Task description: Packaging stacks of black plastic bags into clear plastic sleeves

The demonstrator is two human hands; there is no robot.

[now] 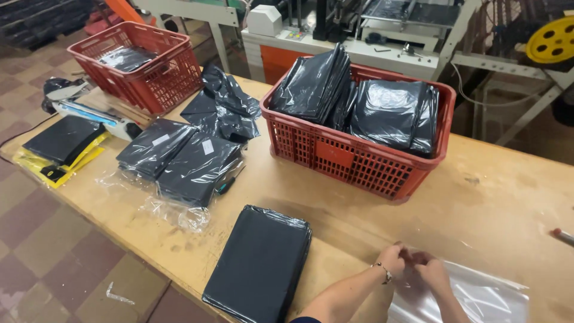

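My left hand (393, 258) and my right hand (430, 269) meet at the near right of the wooden table (496, 197), both pinching the top edge of a clear plastic bag (478, 296) that lies flat on it. A bracelet sits on my left wrist. Just left of my hands lies a stack of folded black plastic bags (260, 263), flat and reaching to the table's front edge.
A red crate (359, 158) with black bag bundles stands mid-table. A second red crate (134, 63) stands far left. Wrapped black bag packs (182, 158), loose black bags (224, 107) and yellow-black packets (60, 146) lie left. Machinery stands behind.
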